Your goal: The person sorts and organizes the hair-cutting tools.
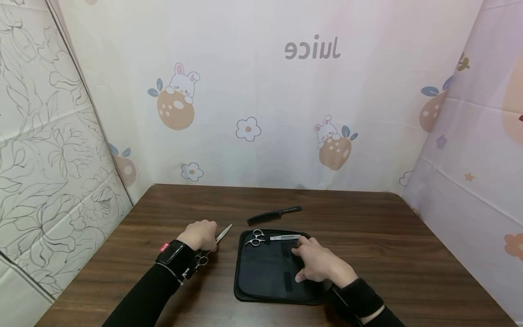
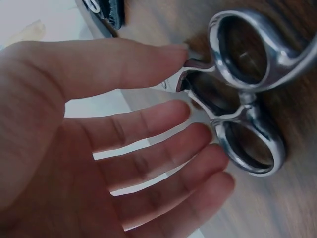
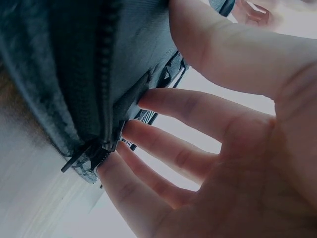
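My left hand (image 1: 202, 234) pinches a pair of silver scissors (image 1: 223, 232) between thumb and fingers, left of a black zip case (image 1: 265, 277). In the left wrist view the scissors' finger rings (image 2: 242, 49) stick out past the fingertips. The case lies on the table, with a second pair of silver scissors (image 1: 284, 237) near its far edge, partly covered by a black band. My right hand (image 1: 320, 263) rests on the right part of the case, its fingers spread and lightly bent. The right wrist view has those fingertips touching the case beside its zipper (image 3: 106, 74).
A black comb (image 1: 265, 217) with a handle lies on the wooden table (image 1: 380, 254) just beyond the case. Printed cloth (image 1: 253, 91) hangs behind the table's far edge, and more cloth closes off the left and right sides.
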`<move>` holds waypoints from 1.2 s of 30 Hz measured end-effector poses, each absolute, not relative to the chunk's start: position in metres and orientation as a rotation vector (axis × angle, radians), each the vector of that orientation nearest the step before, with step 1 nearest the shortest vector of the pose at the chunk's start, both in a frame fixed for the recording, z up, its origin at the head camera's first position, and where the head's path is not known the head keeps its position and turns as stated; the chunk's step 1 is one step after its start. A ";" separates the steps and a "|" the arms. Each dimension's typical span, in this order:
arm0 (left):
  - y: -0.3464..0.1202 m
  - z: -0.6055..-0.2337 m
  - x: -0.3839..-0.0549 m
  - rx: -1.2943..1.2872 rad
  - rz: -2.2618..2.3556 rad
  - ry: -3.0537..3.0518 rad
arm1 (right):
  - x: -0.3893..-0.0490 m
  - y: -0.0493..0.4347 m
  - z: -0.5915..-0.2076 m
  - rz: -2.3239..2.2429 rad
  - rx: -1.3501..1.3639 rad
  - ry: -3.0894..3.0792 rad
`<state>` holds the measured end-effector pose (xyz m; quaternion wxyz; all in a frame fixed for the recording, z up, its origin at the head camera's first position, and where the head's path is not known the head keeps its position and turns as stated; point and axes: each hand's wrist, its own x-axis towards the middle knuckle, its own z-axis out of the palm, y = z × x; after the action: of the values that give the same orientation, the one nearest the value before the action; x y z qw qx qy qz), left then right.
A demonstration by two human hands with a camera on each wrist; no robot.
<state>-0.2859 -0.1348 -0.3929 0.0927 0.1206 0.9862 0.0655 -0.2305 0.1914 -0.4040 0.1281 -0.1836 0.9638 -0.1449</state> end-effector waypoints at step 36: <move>-0.145 -0.405 -0.285 0.325 0.347 2.855 | -0.230 0.190 -0.405 -0.398 -0.513 2.830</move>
<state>-0.2854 -0.1445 -0.4050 0.1232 0.1116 0.9789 0.1189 -0.2299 0.1901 -0.4054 0.1190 -0.1753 0.9678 -0.1361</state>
